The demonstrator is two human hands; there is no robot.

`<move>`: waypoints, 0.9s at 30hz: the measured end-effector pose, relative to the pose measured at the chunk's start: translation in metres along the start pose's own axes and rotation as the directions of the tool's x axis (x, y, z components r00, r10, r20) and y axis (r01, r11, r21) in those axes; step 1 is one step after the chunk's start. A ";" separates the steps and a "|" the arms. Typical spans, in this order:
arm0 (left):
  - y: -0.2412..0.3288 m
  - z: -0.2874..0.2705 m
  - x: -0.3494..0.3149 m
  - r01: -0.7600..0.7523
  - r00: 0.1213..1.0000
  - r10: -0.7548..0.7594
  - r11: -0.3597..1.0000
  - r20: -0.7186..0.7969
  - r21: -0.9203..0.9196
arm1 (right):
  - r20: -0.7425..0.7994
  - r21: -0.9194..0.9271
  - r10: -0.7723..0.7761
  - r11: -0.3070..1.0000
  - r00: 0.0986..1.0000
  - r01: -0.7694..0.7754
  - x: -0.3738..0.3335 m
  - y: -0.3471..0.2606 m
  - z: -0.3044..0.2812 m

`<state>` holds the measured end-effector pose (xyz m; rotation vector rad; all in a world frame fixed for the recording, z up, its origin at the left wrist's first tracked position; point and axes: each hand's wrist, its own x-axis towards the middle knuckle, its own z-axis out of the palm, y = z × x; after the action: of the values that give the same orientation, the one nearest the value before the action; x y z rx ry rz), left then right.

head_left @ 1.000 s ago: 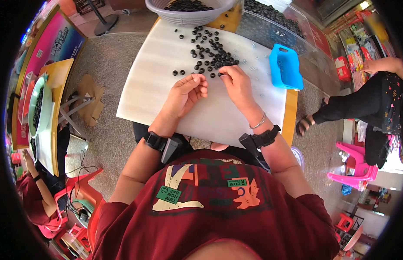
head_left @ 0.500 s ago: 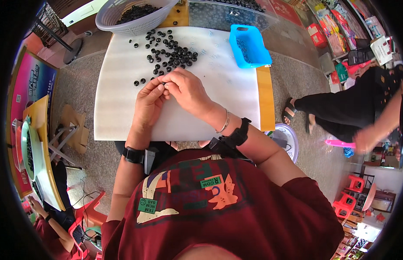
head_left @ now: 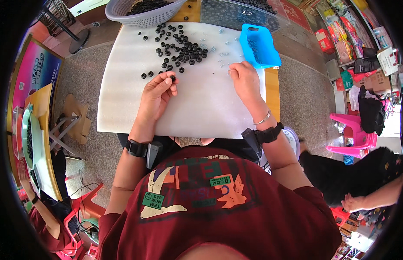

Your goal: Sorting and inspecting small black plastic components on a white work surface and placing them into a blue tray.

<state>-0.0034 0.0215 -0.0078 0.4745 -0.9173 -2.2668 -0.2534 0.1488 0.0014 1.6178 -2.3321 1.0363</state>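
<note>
My left hand (head_left: 157, 94) pinches a small black round piece (head_left: 172, 78) between thumb and fingertips, above the pale board (head_left: 179, 117). Beyond it lies a loose pile of similar black round pieces (head_left: 184, 51), some showing a hole in the middle. My right hand (head_left: 246, 82) is at the board's right side, just in front of the blue plastic basket (head_left: 273, 60). Its thumb and fingertips are closed together; whatever they hold is too small to make out. Close to those fingertips lie tiny silvery pieces (head_left: 223, 54) resembling screws, and more are in the basket.
At the far left of the table a grey perforated basket (head_left: 145, 19) holds more black pieces, beside a clear bin (head_left: 240, 17) of dark parts. A person in black trousers (head_left: 344, 173) is at my right. A pink chair (head_left: 355, 134) stands behind them.
My hands, together over the board before, have parted. The right one has moved right toward the blue basket; the left keeps the black piece. The person at my right has moved nearer.
</note>
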 end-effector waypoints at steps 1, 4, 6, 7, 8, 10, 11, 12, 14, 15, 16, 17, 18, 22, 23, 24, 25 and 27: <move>-0.001 -0.001 0.000 -0.002 1.000 0.002 1.000 -0.003 -0.003 | 0.023 -0.038 -0.029 0.999 0.999 0.030 -0.001 -0.003 0.001; -0.002 -0.004 0.000 -0.006 1.000 0.006 1.000 -0.020 -0.019 | 0.063 -0.065 -0.085 0.994 0.994 0.089 -0.001 -0.012 0.000; -0.001 -0.005 -0.001 -0.001 1.000 0.000 0.999 -0.028 -0.035 | 0.060 -0.078 -0.108 0.991 0.992 0.113 -0.003 -0.008 0.004; -0.002 -0.005 -0.001 0.004 1.000 -0.005 0.999 -0.019 -0.048 | 0.059 -0.081 -0.123 0.988 0.991 0.128 -0.003 -0.006 0.006; -0.001 -0.005 0.000 0.008 1.000 -0.009 0.998 -0.009 -0.062 | 0.057 -0.066 -0.145 0.987 0.988 0.148 -0.002 -0.006 0.007; 0.000 -0.005 0.000 0.023 1.000 -0.023 0.996 0.008 -0.089 | 0.120 0.220 0.015 0.975 0.993 -0.042 0.004 -0.033 0.006; 0.001 -0.006 0.000 0.026 1.000 -0.025 0.995 0.013 -0.094 | 0.170 0.341 0.093 0.929 0.981 -0.147 0.008 -0.046 0.004; 0.001 -0.004 0.002 0.033 0.999 -0.031 0.995 0.023 -0.093 | 0.183 0.427 0.073 0.892 0.980 -0.146 0.011 -0.058 0.004; 0.002 -0.004 0.000 0.043 0.999 -0.040 0.995 0.034 -0.087 | 0.203 0.584 0.028 0.799 0.979 -0.144 0.014 -0.087 0.013; 0.003 -0.004 0.000 0.036 0.999 -0.034 0.996 0.025 -0.086 | 0.203 0.619 0.006 0.774 0.979 -0.133 0.015 -0.100 0.017; 0.002 -0.004 -0.001 0.030 0.999 -0.029 0.996 0.017 -0.083 | 0.202 0.654 -0.015 0.746 0.979 -0.124 0.015 -0.112 0.021; 0.002 -0.005 -0.002 0.025 1.000 -0.025 0.996 0.010 -0.083 | 0.201 0.685 -0.035 0.720 0.979 -0.115 0.016 -0.120 0.024; 0.002 -0.006 -0.001 0.024 1.000 -0.023 0.995 0.016 -0.095 | 0.181 0.665 -0.062 0.743 0.982 -0.076 0.016 -0.124 0.027; 0.000 -0.008 0.002 0.014 1.000 -0.011 0.992 0.023 -0.129 | 0.065 0.554 -0.165 0.827 0.984 0.102 0.015 -0.128 0.036; -0.002 -0.008 0.002 0.010 1.000 -0.008 0.991 0.022 -0.136 | 0.030 0.514 -0.191 0.845 0.981 0.149 0.014 -0.128 0.036; -0.002 -0.007 0.002 0.009 1.000 -0.006 0.992 0.024 -0.122 | 0.024 0.513 -0.202 0.843 0.979 0.162 0.012 -0.128 0.036; -0.002 -0.007 0.003 0.007 1.000 -0.005 0.994 0.026 -0.109 | 0.019 0.512 -0.214 0.841 0.977 0.174 0.011 -0.129 0.035; -0.001 -0.006 0.001 0.012 1.000 -0.011 0.997 0.015 -0.081 | 0.024 0.511 -0.221 0.841 0.975 0.178 0.009 -0.129 0.036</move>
<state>-0.0016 0.0180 -0.0127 0.4283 -0.8278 -2.3113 -0.1358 0.0949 0.0378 2.0597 -1.9705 1.6610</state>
